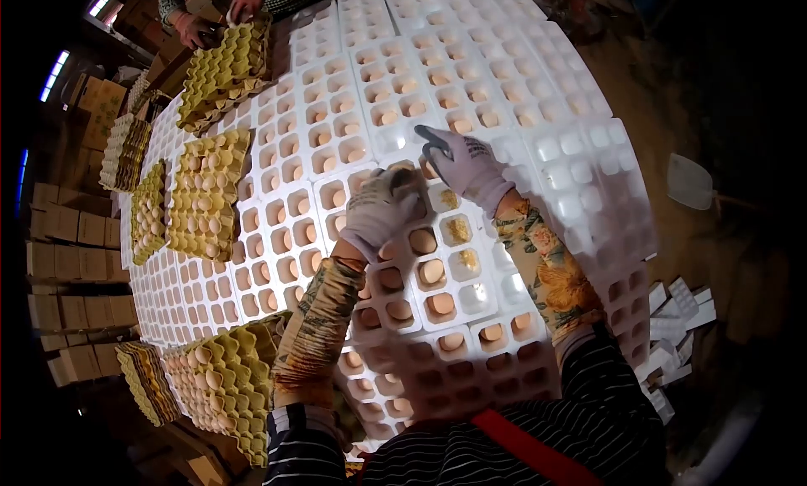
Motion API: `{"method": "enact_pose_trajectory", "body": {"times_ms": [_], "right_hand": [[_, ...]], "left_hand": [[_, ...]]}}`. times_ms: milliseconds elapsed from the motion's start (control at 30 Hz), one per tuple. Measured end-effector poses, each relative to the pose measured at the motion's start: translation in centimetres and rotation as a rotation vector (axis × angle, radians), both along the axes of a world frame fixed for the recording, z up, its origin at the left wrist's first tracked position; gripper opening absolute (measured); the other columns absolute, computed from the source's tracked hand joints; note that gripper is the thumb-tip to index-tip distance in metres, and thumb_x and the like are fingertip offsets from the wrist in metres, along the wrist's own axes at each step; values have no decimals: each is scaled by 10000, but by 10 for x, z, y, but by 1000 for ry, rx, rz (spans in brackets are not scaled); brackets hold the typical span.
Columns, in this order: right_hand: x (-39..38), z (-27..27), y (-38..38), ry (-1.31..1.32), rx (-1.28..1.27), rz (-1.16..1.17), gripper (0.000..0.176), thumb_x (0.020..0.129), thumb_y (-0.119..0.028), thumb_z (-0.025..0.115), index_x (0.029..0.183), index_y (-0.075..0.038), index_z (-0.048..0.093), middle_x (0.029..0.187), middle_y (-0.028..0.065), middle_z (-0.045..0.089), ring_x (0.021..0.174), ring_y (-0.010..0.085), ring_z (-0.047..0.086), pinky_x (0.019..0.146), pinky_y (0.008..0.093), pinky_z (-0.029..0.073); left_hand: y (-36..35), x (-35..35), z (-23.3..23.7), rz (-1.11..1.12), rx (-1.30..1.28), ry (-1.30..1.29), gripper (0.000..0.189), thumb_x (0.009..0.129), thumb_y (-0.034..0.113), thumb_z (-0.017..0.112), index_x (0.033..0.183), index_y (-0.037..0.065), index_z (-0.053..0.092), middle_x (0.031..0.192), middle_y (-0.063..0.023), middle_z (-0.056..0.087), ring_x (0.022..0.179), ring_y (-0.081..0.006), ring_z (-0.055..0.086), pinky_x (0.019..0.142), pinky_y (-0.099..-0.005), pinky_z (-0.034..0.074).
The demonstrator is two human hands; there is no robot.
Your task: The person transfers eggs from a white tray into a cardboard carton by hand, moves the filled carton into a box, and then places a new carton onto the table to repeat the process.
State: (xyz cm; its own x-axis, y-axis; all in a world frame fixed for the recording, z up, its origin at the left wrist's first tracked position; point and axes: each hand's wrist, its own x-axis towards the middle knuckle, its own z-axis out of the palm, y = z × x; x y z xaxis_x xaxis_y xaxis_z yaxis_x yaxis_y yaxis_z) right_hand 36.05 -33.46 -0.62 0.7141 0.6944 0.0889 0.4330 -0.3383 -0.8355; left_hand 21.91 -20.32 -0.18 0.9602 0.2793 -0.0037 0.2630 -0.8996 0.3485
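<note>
Eggs [431,272] sit in cells of the white plastic tray [475,297] just below both gloved hands, on the body side. The left hand [382,208] is nearer, curled, and I cannot tell whether it holds anything. Right hand [468,166] stretches away, fingers [433,137] spread, nothing visibly held; white trays cover the surface, yellow pulp trays [202,192] lie left, and a co-worker's hand [195,30] works at the far end of the dim room.

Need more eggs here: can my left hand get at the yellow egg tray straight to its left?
Probably yes. The yellow tray lies open, and only low white trays sit between it and the left hand; nothing stands in the way.
</note>
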Motion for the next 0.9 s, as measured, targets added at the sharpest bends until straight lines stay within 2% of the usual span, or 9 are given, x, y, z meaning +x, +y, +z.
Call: {"method": "enact_pose_trajectory", "body": {"times_ms": [67, 100, 200, 267, 367, 533, 600, 767, 900], "right_hand": [[3, -7, 2, -7, 122, -38, 335, 965, -198, 557, 1276, -124, 659, 1043, 125, 735, 824, 260, 686, 750, 330, 536], [5, -9, 4, 296, 359, -147, 314, 984, -158, 538, 1267, -101, 660, 1019, 99, 733, 764, 197, 660, 685, 285, 519], [2, -14, -2, 645, 822, -434, 291, 1004, -47, 499, 1254, -49, 648, 951, 38, 709, 645, 34, 551, 527, 190, 437], [-1, -13, -10, 599, 898, -470, 303, 1005, -25, 473, 1255, -47, 642, 961, 43, 705, 665, 25, 547, 547, 191, 436], [-22, -11, -10, 435, 820, -310, 320, 993, -5, 460, 1250, -48, 644, 978, 56, 704, 707, 41, 564, 599, 201, 464], [-53, -11, 0, -364, 94, -154, 284, 888, -145, 590, 1153, -87, 674, 1113, 100, 681, 1019, 278, 604, 955, 452, 439], [-52, -22, 6, -577, 52, -48, 256, 879, -196, 609, 1106, -103, 684, 1157, 100, 668, 1126, 319, 574, 1042, 524, 378], [-72, -7, 26, -955, -723, 181, 497, 903, -498, 553, 1190, -115, 690, 1348, 134, 583, 1349, 341, 424, 1163, 625, 175], [-86, 6, 54, -1053, -774, 121, 466, 883, -472, 586, 1228, -171, 675, 1477, 145, 439, 1387, 355, 352, 1155, 624, 150]], "left_hand": [[-9, 2, 4, 438, -1227, -273, 326, 950, 182, 614, 1257, 72, 630, 1067, -48, 681, 852, -190, 669, 761, -291, 549], [-33, 6, 6, 484, -1244, -417, 314, 987, 118, 566, 1294, 57, 600, 1058, -11, 669, 839, -104, 636, 710, -211, 521], [-96, 9, -51, 115, -357, -557, 574, 858, 123, 615, 1407, 40, 468, 1399, -225, 462, 1283, -413, 434, 1106, -512, 320], [-105, 3, -58, 5, -78, -447, 623, 872, 110, 604, 1460, 42, 410, 1442, -232, 418, 1343, -430, 367, 1161, -495, 276], [-115, -31, -37, 206, -332, -484, 591, 887, 116, 596, 1450, 48, 429, 1420, -216, 457, 1348, -406, 387, 1155, -496, 291], [-152, -152, 84, 131, -722, -434, 552, 849, 56, 667, 1383, 36, 531, 1401, -197, 502, 1327, -354, 464, 1106, -426, 378], [-152, -209, 138, 23, -412, -342, 530, 799, 54, 713, 1316, 28, 598, 1394, -202, 508, 1326, -367, 470, 1110, -439, 376], [-128, -379, 165, 437, 33, -415, 504, 775, 62, 718, 1273, 61, 638, 1379, -204, 516, 1303, -392, 472, 1114, -473, 357], [-101, -515, 160, 1038, 229, -431, 502, 793, 106, 731, 1285, 99, 629, 1359, -191, 535, 1273, -394, 493, 1082, -459, 396]]}}
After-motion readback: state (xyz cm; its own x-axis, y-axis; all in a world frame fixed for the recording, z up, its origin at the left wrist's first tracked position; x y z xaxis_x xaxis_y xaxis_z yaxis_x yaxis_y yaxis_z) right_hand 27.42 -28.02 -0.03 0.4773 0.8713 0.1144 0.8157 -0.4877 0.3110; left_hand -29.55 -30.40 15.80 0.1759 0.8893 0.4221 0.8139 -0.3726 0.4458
